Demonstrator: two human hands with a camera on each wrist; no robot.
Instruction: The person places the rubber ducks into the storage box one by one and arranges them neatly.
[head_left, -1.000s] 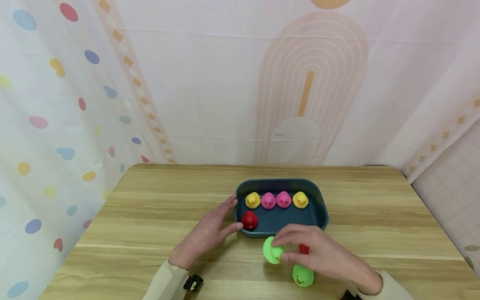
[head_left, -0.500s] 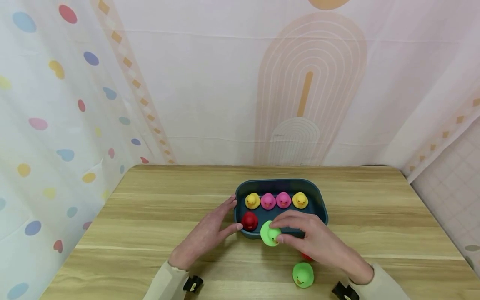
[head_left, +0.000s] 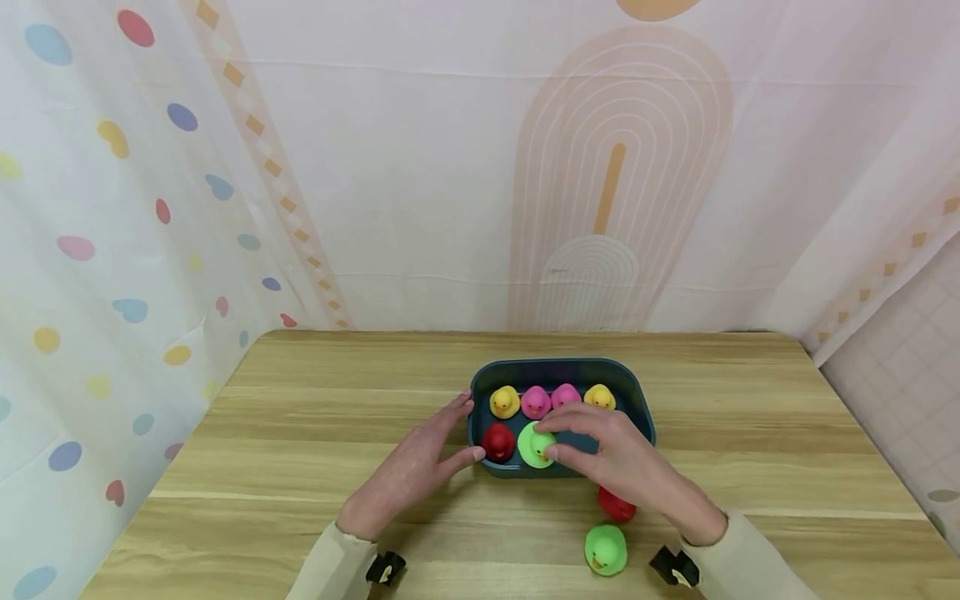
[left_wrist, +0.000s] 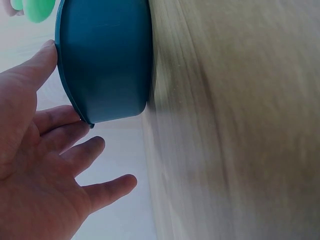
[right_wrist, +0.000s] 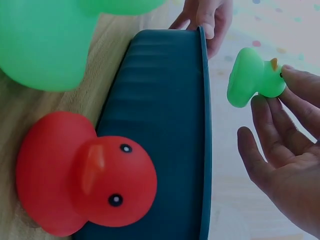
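Note:
Between thumb and fingers of my right hand (head_left: 622, 450) is a light green rubber duck (right_wrist: 262, 77). The right wrist view has it raised above the rim of the dark teal tray (head_left: 641, 408), over its front part. Fingers spread, my left hand (head_left: 412, 471) touches the tray's left end with thumb and fingertips. Inside the tray, a yellow duck (head_left: 505, 402), two pink ducks and another yellow duck (head_left: 600, 397) line the back. A dark red duck (head_left: 498, 442) sits front left. My right hand partly covers the right-hand pink duck (head_left: 566, 393).
On the wooden table (head_left: 300, 450), a red duck (right_wrist: 117, 182) lies just in front of the tray, partly under my right hand in the head view. A second green duck (head_left: 606, 550) is nearer the front. A patterned curtain (head_left: 420, 183) hangs behind the table.
My right hand has carried the light green duck from in front of the tray, back over its front rim. More of the red duck on the table now shows. My left hand stays put.

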